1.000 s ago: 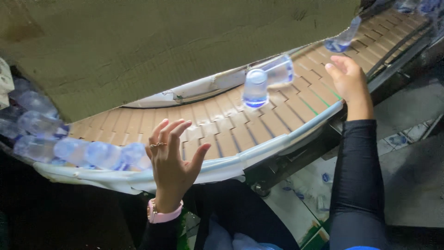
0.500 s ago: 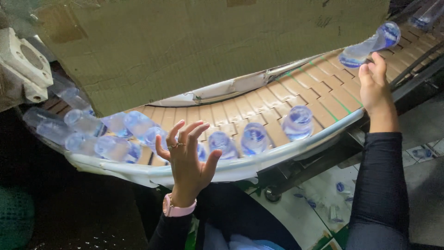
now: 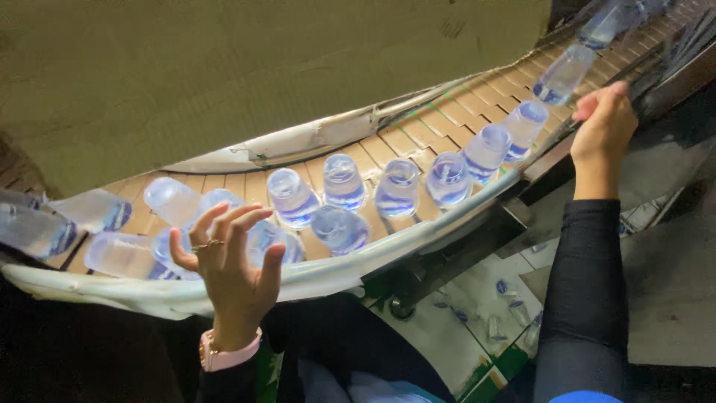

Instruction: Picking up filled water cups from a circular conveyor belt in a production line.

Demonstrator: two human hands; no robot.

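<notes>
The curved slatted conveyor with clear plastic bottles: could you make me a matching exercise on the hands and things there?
1. left hand
2. right hand
3. pink wristband
4. curved tan slatted conveyor

A. carries clear plastic bottles
B. fingers spread, at the near rail
C. on the left wrist
D. up the belt, at its far right edge

Pairs: 1-B, 2-D, 3-C, 4-A

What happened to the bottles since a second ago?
Many more clear bottles have ridden down the curved conveyor and bunched up by the left hand. The right hand stays at the belt's edge uphill, and the left stays raised and open; neither grips anything.
</notes>
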